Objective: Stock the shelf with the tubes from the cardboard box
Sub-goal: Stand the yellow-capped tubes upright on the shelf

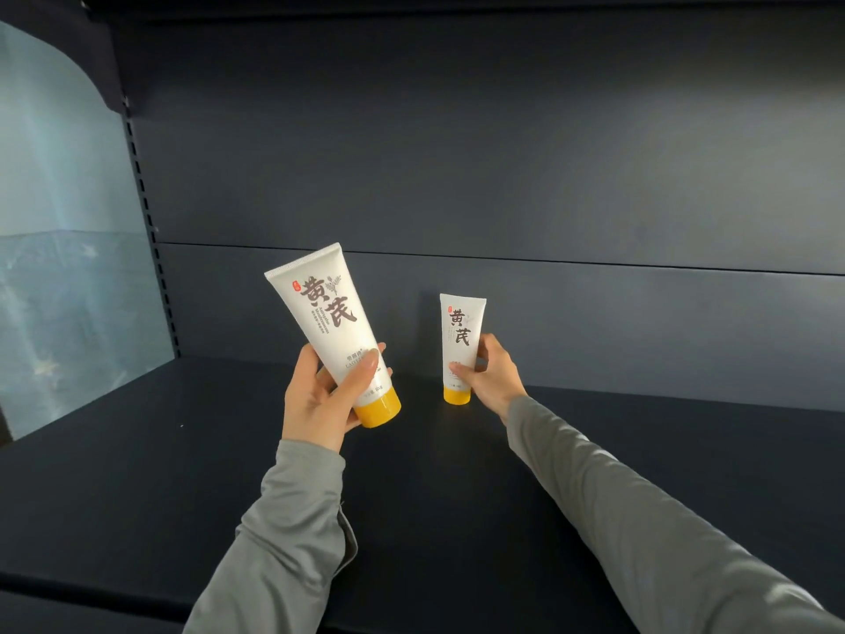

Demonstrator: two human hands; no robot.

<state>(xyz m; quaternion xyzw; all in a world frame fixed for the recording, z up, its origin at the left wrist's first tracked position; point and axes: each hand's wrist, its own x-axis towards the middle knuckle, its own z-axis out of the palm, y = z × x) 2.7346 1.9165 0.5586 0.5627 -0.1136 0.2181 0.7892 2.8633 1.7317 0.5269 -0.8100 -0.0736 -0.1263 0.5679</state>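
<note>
Near tube (pixel 327 313), left hand (pixel 315 395): 黄芪; far tube (pixel 459 340), right hand (pixel 494 372): seemingly 黄芪.

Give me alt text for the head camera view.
The right hand grips a white tube standing on its yellow cap on the dark shelf; the left hand holds a second tube tilted above the shelf.

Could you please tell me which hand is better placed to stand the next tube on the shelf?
Likely left: the left hand holds the tilted tube over the shelf; the right hand grips the standing tube.
</note>
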